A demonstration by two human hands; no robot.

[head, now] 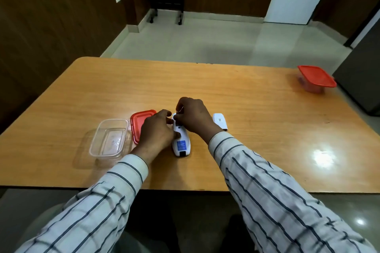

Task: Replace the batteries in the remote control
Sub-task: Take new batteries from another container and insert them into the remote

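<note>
A white remote control (181, 146) lies face down on the wooden table (246, 109), its battery bay uncovered at the far end and a blue label on its back. My left hand (156, 131) grips its left side. My right hand (192, 116) is over the open bay, fingertips pinched on a small battery that is mostly hidden. The white battery cover (220, 121) lies on the table just right of my right wrist.
An open clear plastic container (109, 139) sits left of my hands, with its red lid (139, 123) lying beside it. A second container with a red lid (315, 78) stands at the far right edge. A dark cabinet sits beyond that edge.
</note>
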